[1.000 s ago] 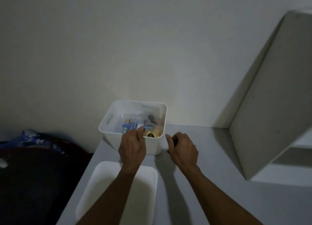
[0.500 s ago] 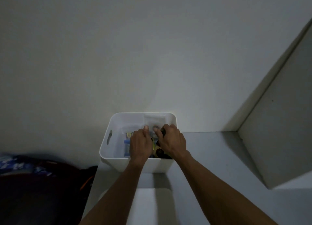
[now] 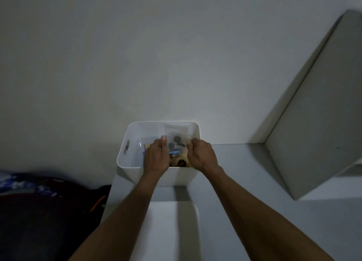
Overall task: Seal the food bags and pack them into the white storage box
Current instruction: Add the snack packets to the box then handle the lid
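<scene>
While a dark heap of cloth (image 3: 39, 202) lies off to the left, the white plastic storage box (image 3: 135, 141) sits on the grey table (image 3: 244, 182) against the wall. Both hands reach inside — left hand (image 3: 155, 158) and right hand (image 3: 202, 155) curled, pinching a clear food bag (image 3: 177, 141). Its contents blur together in the dimness; a flat white lid (image 3: 168, 231) lies nearer.

The storage box (image 3: 125, 162) is plain white, the clear bag (image 3: 177, 139) inside shows dark grey rounds — blue and yellow packets beneath — on a pale grey table (image 3: 254, 182).
</scene>
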Motion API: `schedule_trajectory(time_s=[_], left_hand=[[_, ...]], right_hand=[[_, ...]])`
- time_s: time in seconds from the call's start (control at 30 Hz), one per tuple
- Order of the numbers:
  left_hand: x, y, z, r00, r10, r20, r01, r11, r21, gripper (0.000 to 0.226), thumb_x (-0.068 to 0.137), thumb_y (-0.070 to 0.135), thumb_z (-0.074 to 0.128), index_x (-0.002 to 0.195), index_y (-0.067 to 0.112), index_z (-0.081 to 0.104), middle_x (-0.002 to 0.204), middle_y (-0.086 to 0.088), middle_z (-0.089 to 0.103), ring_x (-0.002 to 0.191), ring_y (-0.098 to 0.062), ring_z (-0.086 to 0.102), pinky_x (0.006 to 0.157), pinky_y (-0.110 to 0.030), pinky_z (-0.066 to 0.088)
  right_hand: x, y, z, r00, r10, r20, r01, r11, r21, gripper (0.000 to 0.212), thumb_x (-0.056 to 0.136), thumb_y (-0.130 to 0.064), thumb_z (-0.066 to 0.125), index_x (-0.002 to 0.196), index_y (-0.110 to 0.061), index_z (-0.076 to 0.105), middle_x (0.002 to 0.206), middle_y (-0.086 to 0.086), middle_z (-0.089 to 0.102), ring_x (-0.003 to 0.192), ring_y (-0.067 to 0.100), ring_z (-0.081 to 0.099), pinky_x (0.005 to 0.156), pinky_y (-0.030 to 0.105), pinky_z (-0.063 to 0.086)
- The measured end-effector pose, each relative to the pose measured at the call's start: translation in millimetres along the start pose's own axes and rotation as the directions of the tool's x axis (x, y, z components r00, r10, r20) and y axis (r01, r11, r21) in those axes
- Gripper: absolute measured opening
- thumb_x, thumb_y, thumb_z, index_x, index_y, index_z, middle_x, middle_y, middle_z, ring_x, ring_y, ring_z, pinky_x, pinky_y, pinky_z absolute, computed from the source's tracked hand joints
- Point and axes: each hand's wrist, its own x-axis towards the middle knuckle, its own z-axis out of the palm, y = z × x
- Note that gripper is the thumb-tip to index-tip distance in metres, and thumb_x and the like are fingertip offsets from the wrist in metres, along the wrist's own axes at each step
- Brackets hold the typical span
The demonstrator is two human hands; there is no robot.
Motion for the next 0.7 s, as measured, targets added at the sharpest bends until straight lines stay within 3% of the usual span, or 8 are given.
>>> schedule_trajectory(time_s=[0.13,0.3,0.4,0.57,0.7], left_hand=[[-37,6,-23,0.995,0.026,-0.096,-0.031,0.998,-0.049,0.048,0.103,0.043,0.028,0.095,0.010,0.062,0.101,-0.017,0.067,0.099,-0.034,0.060,0.086,-0.039,0.044],[-110,-3,-45,0.985,0.021,-0.169,-0.037,0.995,-0.092,0.032,0.103,0.033,0.039,0.102,0.012,0.063,0.107,-0.012,0.066,0.101,-0.025,0.059,0.084,-0.025,0.037],[-158,-26,-55,0.983,0.024,-0.182,-0.037,0.997,-0.068,0.030,0.102,0.030,0.042,0.104,0.009,0.063,0.107,-0.011,0.066,0.102,-0.026,0.059,0.086,-0.025,0.037],[-218,-106,-61,0.988,-0.027,-0.153,0.026,1.000,-0.006,0.048,0.100,0.041,0.033,0.103,0.005,0.065,0.099,-0.011,0.067,0.095,-0.030,0.062,0.086,-0.041,0.050],[-245,-166,-59,0.986,-0.160,-0.037,0.163,0.979,0.124,0.066,0.095,0.058,0.023,0.122,0.010,0.059,0.119,-0.010,0.063,0.112,-0.027,0.056,0.098,-0.043,0.046]], right_hand=[[-38,0,-18,0.998,-0.042,-0.047,0.045,0.997,0.059,0.035,0.103,-0.034,0.040,0.109,-0.009,0.064,0.107,0.018,0.066,0.097,0.034,0.062,0.076,0.034,0.046],[-97,15,-17,0.993,-0.028,-0.110,0.042,0.991,0.128,0.037,0.102,-0.034,0.043,0.130,-0.013,0.056,0.128,0.015,0.058,0.116,0.030,0.056,0.093,0.037,0.045],[-139,29,-1,0.990,0.012,-0.144,0.013,0.984,0.176,0.042,0.101,-0.035,0.045,0.136,-0.014,0.051,0.135,0.012,0.054,0.124,0.028,0.051,0.100,0.039,0.043],[-208,57,34,0.987,0.159,-0.034,-0.150,0.972,0.182,0.048,0.101,-0.038,0.046,0.144,-0.016,0.043,0.147,0.010,0.045,0.135,0.026,0.042,0.109,0.040,0.036],[-244,75,67,0.960,0.275,0.056,-0.281,0.947,0.156,0.054,0.101,-0.043,0.044,0.147,-0.017,0.039,0.150,0.010,0.043,0.137,0.028,0.039,0.111,0.042,0.035]])
